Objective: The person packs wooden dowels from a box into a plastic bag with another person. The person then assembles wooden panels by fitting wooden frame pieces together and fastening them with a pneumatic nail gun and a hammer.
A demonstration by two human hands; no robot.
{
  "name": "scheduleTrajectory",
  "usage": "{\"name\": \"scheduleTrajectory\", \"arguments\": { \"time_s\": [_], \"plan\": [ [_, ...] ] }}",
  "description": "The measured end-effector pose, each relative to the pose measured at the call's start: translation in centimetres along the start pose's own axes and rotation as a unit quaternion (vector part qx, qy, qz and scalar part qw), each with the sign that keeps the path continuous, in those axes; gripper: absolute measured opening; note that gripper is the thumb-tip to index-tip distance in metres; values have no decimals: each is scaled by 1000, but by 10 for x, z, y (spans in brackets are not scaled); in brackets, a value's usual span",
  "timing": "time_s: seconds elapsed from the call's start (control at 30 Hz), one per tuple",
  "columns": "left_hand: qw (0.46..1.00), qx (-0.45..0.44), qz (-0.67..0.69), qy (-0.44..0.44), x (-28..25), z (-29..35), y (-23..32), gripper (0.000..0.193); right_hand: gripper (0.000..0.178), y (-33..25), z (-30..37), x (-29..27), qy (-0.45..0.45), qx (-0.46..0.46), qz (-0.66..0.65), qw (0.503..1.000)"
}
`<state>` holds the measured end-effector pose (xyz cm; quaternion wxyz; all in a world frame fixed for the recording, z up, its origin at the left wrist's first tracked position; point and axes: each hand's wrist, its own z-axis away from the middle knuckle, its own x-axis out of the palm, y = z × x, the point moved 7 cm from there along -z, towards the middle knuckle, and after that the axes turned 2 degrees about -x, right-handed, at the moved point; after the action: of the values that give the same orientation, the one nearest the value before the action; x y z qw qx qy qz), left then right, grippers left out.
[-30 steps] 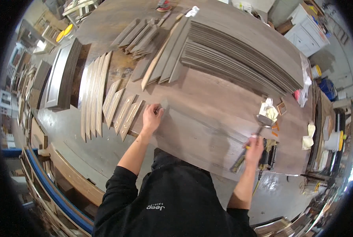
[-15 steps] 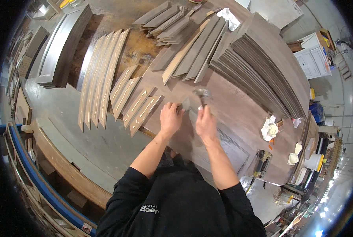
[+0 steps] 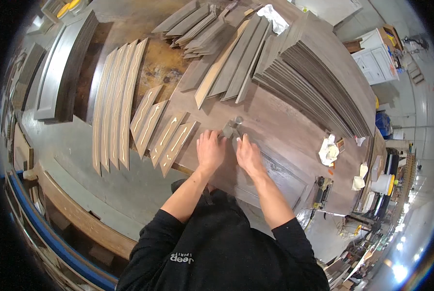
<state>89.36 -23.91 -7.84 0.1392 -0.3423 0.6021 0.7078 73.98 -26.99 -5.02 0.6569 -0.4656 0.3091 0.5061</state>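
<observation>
My right hand (image 3: pixel 249 154) is closed around a hammer; its metal head (image 3: pixel 238 120) shows just beyond the fingers, while most of the handle is hidden. Just left of it, my left hand (image 3: pixel 210 153) has its fingers curled beside the corner of a grey-brown frame piece (image 3: pixel 228 130). What those fingers grip, if anything, is hidden. A framed panel (image 3: pixel 281 170) of the same colour lies on the table (image 3: pixel 275 116), reaching right from under my right hand. To the left, short mitred strips (image 3: pixel 174 140) with lines of pale glue lie near my left hand.
Longer glue-lined strips (image 3: pixel 119 104) lie farther left, before a stack of framed doors (image 3: pixel 64 72). Loose strips (image 3: pixel 241 58) and a tall stack of panels (image 3: pixel 314 82) fill the far side. A crumpled white wrapper (image 3: pixel 329 151) and a tool (image 3: pixel 322 191) sit right.
The hammer has come down between my hands from a raised, blurred position, and my right hand has shifted slightly left and nearer my body. The whole view has tilted a little.
</observation>
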Motion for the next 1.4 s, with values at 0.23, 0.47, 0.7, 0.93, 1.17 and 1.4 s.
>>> {"name": "scheduleTrajectory", "arguments": {
  "time_s": [0.23, 0.47, 0.7, 0.93, 1.17, 1.4],
  "plan": [
    [1000, 19, -11, 5, 1, -4, -4, 26, 46, -17, -2, -60, 123, -17, -160, 979],
    [1000, 14, -6, 9, 2, -8, -1, 26, 31, 5, -10, -2, 31, -39, -16, 999],
    [1000, 9, -13, -16, 2, -3, -2, 30, 39, 46, -49, -75, 53, -1, -32, 998],
    [997, -6, -28, -78, 13, -24, 8, 36, 47, 198, 30, -73, 355, 65, -118, 925],
    [997, 7, -44, -68, 31, -42, 13, 37, 64, 354, 166, -3, 337, 384, -2, 860],
    [995, -22, -11, -100, 35, -44, 9, 36, 53, 408, 178, -12, 350, 471, -72, 807]
  ]
}}
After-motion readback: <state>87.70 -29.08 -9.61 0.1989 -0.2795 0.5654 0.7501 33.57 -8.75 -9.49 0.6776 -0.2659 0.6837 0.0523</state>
